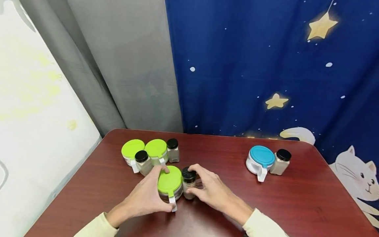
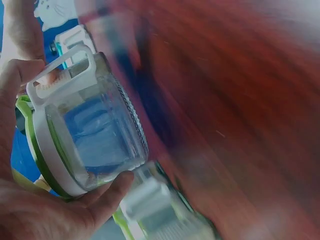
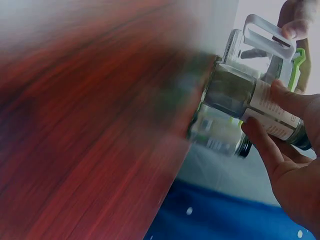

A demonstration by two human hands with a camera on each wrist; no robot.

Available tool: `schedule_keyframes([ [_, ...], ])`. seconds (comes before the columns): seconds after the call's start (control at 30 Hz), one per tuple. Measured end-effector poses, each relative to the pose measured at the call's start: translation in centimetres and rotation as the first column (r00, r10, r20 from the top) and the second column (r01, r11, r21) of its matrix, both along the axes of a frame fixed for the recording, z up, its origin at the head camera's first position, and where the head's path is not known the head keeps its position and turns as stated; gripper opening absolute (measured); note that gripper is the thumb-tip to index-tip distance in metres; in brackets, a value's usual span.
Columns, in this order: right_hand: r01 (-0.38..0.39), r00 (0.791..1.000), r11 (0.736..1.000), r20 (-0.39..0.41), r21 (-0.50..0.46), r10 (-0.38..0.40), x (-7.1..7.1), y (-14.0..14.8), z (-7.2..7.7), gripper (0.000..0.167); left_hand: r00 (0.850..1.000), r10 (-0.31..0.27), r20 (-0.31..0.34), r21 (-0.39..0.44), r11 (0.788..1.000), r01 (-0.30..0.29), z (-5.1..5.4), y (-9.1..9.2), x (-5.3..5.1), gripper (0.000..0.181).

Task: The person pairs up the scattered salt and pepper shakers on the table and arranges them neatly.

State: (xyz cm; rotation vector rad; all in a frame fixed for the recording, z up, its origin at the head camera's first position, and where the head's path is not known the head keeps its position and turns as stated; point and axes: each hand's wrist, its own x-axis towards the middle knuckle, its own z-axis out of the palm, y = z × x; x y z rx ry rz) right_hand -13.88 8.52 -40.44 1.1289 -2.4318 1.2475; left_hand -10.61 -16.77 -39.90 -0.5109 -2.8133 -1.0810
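In the head view my left hand (image 1: 145, 195) curls round a clear glass jar with a bright green lid (image 1: 169, 179) and a white handle. Its thumb is at the handle, and the left wrist view shows fingers along the side of the glass jar (image 2: 95, 137). Close beside it, my right hand (image 1: 215, 190) grips a small spice bottle with a black cap (image 1: 189, 176). The right wrist view shows thumb and fingers on the labelled side of this spice bottle (image 3: 232, 92). Both containers stand side by side near the table's middle.
Behind my left hand are two more green-lidded jars (image 1: 132, 148) (image 1: 156, 148) and two black-capped bottles (image 1: 144, 166) (image 1: 173, 153). A blue-lidded white jar (image 1: 262, 156) and another black-capped bottle (image 1: 280, 163) stand at the right. Curtains (image 1: 225, 72) hang behind the red-brown table (image 1: 225, 148).
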Motion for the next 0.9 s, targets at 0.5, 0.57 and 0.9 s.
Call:
schedule_keyframes([
  [0.5,0.296,0.955,0.952,0.059,-0.078,-0.292,-1.8,7.0,-1.1,0.066,0.987,-0.161,0.006,0.026,0.987,0.161,-1.0,8.6,-7.1,0.096],
  [0.57,0.341,0.94,0.936,0.058,-0.081,-0.337,-2.3,7.4,-1.5,0.066,0.982,-0.19,0.004,0.025,0.982,0.19,-1.1,9.3,-8.2,0.096],
  [0.9,0.486,0.873,0.873,0.055,-0.021,-0.485,-6.1,7.9,-2.0,0.065,0.982,-0.19,-0.024,0.072,0.979,0.191,-2.1,12.3,-13.5,0.09],
])
